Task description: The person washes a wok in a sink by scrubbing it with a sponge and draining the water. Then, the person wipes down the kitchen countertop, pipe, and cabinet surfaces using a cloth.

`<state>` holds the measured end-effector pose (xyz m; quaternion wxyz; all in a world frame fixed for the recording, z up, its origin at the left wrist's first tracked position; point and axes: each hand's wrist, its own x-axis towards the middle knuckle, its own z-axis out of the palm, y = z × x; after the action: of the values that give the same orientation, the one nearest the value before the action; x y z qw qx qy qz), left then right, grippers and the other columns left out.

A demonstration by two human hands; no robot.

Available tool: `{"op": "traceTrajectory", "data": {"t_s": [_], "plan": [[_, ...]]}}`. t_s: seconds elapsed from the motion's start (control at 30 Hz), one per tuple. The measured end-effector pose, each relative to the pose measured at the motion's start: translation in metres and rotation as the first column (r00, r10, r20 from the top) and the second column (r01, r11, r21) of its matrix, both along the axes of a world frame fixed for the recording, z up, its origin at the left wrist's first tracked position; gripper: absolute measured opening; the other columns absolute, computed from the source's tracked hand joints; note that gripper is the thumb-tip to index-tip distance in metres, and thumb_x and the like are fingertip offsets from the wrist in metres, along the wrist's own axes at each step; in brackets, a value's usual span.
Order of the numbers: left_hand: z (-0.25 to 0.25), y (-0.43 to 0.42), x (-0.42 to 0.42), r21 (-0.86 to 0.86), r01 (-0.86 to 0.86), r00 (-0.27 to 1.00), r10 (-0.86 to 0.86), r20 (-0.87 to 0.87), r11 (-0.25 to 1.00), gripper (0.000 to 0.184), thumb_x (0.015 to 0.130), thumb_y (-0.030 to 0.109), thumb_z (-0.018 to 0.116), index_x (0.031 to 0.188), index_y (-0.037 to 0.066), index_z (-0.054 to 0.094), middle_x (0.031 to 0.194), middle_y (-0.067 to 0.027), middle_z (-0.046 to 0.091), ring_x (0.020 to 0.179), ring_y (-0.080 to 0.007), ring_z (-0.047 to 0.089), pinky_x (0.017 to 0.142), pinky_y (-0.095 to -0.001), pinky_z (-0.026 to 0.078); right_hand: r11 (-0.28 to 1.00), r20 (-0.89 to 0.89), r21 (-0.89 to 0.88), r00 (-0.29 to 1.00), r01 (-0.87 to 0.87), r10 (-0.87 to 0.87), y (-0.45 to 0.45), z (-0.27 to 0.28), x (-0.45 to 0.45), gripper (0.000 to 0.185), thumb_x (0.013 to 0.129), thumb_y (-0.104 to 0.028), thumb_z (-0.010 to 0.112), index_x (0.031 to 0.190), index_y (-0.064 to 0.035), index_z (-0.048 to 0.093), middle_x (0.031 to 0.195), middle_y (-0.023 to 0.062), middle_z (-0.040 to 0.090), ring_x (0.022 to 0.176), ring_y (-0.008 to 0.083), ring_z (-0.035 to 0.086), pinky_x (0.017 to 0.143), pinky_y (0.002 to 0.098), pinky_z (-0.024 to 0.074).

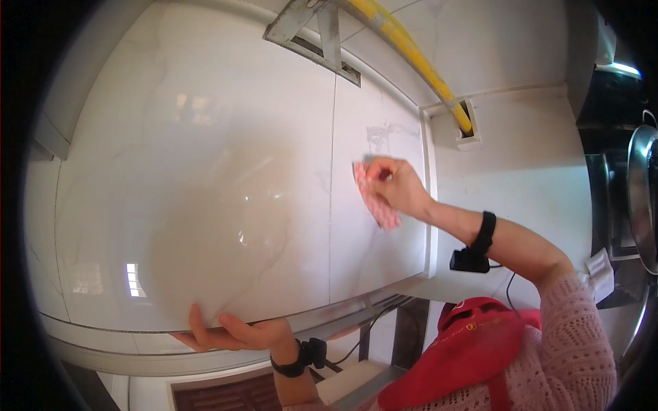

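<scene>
Pinched in the fingers of my right hand [397,186] is a pink-and-white patterned cloth [375,202], which hangs against a glossy white tiled surface [274,137]. Grey smudges [387,135] mark the tile just above this hand. Lower left, my left hand [229,333] rests at the edge of the same surface with its fingers apart and nothing visible in them. Both wrists wear black straps with small devices.
A yellow pipe [418,58] runs from a metal bracket [301,38] into a square wall opening. At the far right are a metal pan [643,198] and a dark stove area. A red apron [459,356] covers my front.
</scene>
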<state>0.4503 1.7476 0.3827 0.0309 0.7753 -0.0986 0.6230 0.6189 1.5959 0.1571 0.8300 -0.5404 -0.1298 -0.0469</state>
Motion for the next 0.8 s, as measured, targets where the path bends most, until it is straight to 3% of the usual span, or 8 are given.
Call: {"op": "traceTrajectory", "data": {"t_s": [0.1, 0.2, 0.33, 0.47, 0.53, 0.63, 0.73, 0.8], "plan": [[0.000, 0.007, -0.004, 0.040, -0.045, 0.999, 0.046, -0.020, 0.998, 0.046, 0.097, 0.027, 0.042, 0.134, 0.000, 0.048, 0.153, -0.0179, 0.023, 0.143, -0.0347, 0.030, 0.114, -0.0507, 0.032, 0.993, -0.069, 0.014, 0.991, 0.119, -0.117, -0.008, 0.008, 0.050, 0.016, 0.087, -0.008, 0.070, 0.075, -0.0052, 0.060, 0.071, 0.0019, 0.061, 0.063, 0.0085, 0.056, 0.057, 0.0289, 0.0474], [0.001, 0.004, -0.005, 0.044, -0.062, 0.998, 0.062, -0.011, 0.997, 0.046, 0.098, 0.027, 0.042, 0.134, 0.000, 0.049, 0.153, -0.0186, 0.024, 0.143, -0.0352, 0.029, 0.115, -0.0508, 0.031, 0.974, -0.280, 0.209, 0.948, -0.090, 0.148, -0.025, 0.017, 0.078, 0.013, 0.090, -0.003, 0.068, 0.080, -0.0035, 0.059, 0.071, 0.0003, 0.059, 0.067, 0.0087, 0.054, 0.060, 0.0248, 0.0457], [0.000, -0.002, 0.001, 0.008, -0.005, 1.000, 0.005, 0.002, 1.000, 0.046, 0.098, 0.028, 0.042, 0.133, 0.000, 0.049, 0.153, -0.0198, 0.023, 0.143, -0.0356, 0.030, 0.115, -0.0509, 0.029, 0.993, -0.022, 0.117, 1.000, 0.019, -0.017, -0.009, 0.005, 0.044, 0.017, 0.090, -0.004, 0.067, 0.077, -0.0063, 0.058, 0.072, 0.0000, 0.061, 0.064, 0.0076, 0.056, 0.055, 0.0234, 0.0461], [0.000, -0.004, 0.001, -0.037, -0.003, 1.000, 0.003, 0.002, 0.999, 0.045, 0.098, 0.028, 0.043, 0.133, 0.000, 0.050, 0.153, -0.0198, 0.023, 0.143, -0.0355, 0.030, 0.115, -0.0511, 0.030, 0.908, 0.121, 0.263, 0.945, -0.327, 0.305, -0.004, -0.014, -0.045, 0.021, 0.088, 0.009, 0.062, 0.077, -0.0048, 0.051, 0.089, 0.0041, 0.061, 0.085, 0.0118, 0.060, 0.069, 0.0252, 0.0508], [0.000, -0.004, 0.001, -0.031, -0.010, 1.000, 0.011, 0.002, 0.999, 0.045, 0.098, 0.028, 0.043, 0.133, 0.000, 0.050, 0.153, -0.0193, 0.023, 0.143, -0.0352, 0.028, 0.114, -0.0513, 0.030, 0.977, 0.196, -0.017, 0.957, -0.213, 0.212, -0.006, -0.013, -0.084, 0.012, 0.088, 0.005, 0.067, 0.083, -0.0029, 0.059, 0.089, 0.0047, 0.061, 0.084, 0.0135, 0.061, 0.074, 0.0280, 0.0513], [-0.001, -0.003, 0.001, -0.008, -0.050, 0.999, 0.050, 0.012, 0.999, 0.046, 0.098, 0.028, 0.043, 0.134, 0.000, 0.049, 0.152, -0.0186, 0.024, 0.145, -0.0346, 0.024, 0.115, -0.0516, 0.029, 0.958, 0.162, 0.138, 0.960, -0.252, 0.229, -0.004, -0.009, -0.081, 0.010, 0.087, 0.003, 0.069, 0.085, -0.0033, 0.062, 0.087, 0.0043, 0.061, 0.083, 0.0130, 0.061, 0.074, 0.0267, 0.0505], [0.000, -0.002, 0.000, -0.040, 0.011, 1.000, -0.011, -0.006, 0.999, 0.046, 0.098, 0.028, 0.043, 0.134, 0.000, 0.049, 0.151, -0.0180, 0.025, 0.147, -0.0342, 0.020, 0.115, -0.0520, 0.028, 0.990, -0.032, 0.143, 0.999, -0.016, 0.020, 0.008, -0.003, -0.020, 0.011, 0.091, -0.001, 0.067, 0.083, -0.0039, 0.061, 0.089, 0.0018, 0.063, 0.084, 0.0083, 0.058, 0.076, 0.0264, 0.0502], [-0.001, 0.007, -0.007, 0.110, -0.147, 0.989, 0.150, -0.018, 0.983, 0.046, 0.098, 0.028, 0.043, 0.134, 0.000, 0.048, 0.152, -0.0181, 0.024, 0.145, -0.0343, 0.023, 0.115, -0.0524, 0.029, 0.991, -0.055, 0.118, 0.997, 0.060, -0.054, 0.000, 0.017, 0.031, 0.012, 0.091, -0.009, 0.069, 0.082, -0.0025, 0.064, 0.070, 0.0028, 0.064, 0.063, 0.0083, 0.055, 0.056, 0.0281, 0.0472]]}}
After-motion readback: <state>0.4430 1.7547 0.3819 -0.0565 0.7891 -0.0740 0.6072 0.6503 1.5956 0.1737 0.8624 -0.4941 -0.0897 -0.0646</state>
